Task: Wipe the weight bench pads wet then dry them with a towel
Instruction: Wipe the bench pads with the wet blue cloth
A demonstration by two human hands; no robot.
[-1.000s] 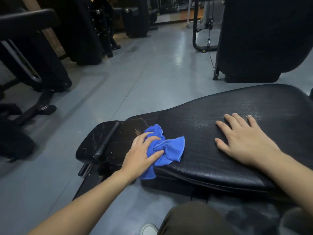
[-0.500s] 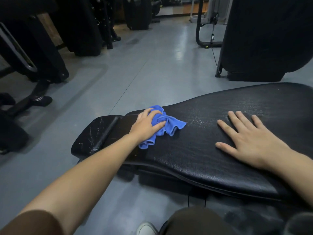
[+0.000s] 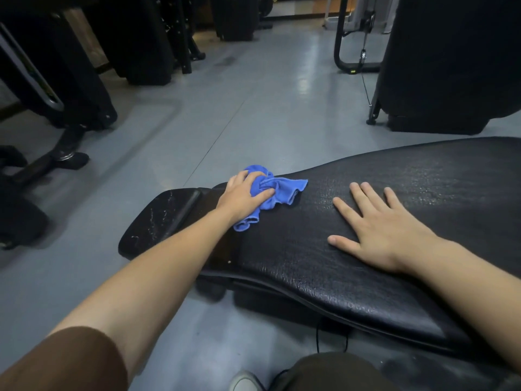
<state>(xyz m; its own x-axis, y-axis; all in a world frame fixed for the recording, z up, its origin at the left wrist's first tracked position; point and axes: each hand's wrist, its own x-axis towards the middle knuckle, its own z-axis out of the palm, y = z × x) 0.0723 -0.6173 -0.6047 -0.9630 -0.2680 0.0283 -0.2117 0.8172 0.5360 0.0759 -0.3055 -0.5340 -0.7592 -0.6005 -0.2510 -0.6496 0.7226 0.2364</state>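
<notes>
A long black textured bench pad [image 3: 324,258] runs from the centre to the right edge, and its far right surface glistens wet. My left hand [image 3: 242,197] grips a bunched blue cloth [image 3: 279,189] and presses it on the pad's far edge near the narrow left end. My right hand [image 3: 377,230] lies flat on the pad with fingers spread, holding nothing. A smaller black seat pad [image 3: 158,218], scuffed with white marks, adjoins the left end.
Grey floor [image 3: 253,108] stretches beyond the bench. Black gym machines [image 3: 56,80] stand at the left and back, and a large black padded machine [image 3: 451,66] stands at the upper right. My knee and a white shoe [image 3: 245,382] sit at the bottom.
My left hand has pushed the blue cloth from the pad's near side across to its far edge. My right hand has stayed flat on the pad.
</notes>
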